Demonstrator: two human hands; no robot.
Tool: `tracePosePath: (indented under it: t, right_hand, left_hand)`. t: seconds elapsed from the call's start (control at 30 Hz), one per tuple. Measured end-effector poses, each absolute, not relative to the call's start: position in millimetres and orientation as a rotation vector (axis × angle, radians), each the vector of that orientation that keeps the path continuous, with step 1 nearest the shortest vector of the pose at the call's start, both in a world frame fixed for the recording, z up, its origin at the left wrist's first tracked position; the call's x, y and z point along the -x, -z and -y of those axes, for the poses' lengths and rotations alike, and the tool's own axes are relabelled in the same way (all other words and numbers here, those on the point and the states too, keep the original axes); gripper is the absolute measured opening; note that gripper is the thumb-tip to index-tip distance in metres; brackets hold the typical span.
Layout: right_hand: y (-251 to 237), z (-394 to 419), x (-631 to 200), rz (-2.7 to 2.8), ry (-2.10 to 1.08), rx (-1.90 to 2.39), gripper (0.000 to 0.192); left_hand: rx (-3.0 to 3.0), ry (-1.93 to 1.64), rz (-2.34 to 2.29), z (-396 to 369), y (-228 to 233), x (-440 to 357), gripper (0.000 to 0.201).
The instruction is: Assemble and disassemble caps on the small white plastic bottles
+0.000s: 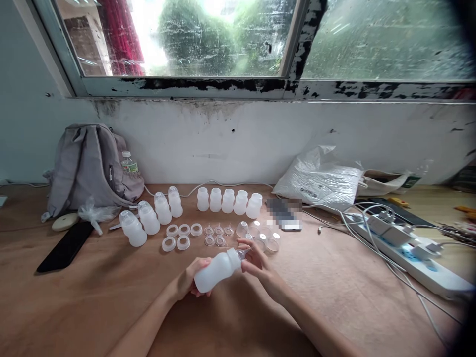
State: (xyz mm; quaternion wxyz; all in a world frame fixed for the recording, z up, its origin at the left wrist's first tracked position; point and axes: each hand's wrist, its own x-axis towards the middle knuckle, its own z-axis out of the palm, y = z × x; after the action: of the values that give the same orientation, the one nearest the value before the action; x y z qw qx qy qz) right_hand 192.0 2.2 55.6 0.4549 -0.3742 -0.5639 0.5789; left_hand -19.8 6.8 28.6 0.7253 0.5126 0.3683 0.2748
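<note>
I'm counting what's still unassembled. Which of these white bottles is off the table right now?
The bottle held tilted between the left hand and right hand. The capped group at left and the open row behind stand upright on the table.

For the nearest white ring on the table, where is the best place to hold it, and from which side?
Probably pinch the white ring across its rim from above: it lies flat with its hole upward. Come from the near side, since another ring lies close on its right and the capped bottles stand behind-left.
</note>
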Motion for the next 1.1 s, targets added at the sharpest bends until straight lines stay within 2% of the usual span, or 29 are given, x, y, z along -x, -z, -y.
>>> tracePosePath:
  t: [0.1,0.37,0.83,1.1]
  right_hand:
    - [-51,-7,-196,1.311,-1.371,1.028,0.026]
    - [-45,-10,-197,1.388,-1.272,1.072,0.031]
    - [-50,-12,-202,1.441,-1.239,0.957,0.023]
    - [-45,-14,-203,1.309,-1.355,0.881,0.015]
  left_hand:
    - [-1.110,-0.617,-0.854,-8,-30,20,0.047]
    - [-1.238,-0.577,-0.796,-7,-34,17,0.043]
    - [-1.088,-0.535,-0.861,-7,-32,20,0.045]
    - [-1.044,-0.541,-0.819,-8,-29,22,0.048]
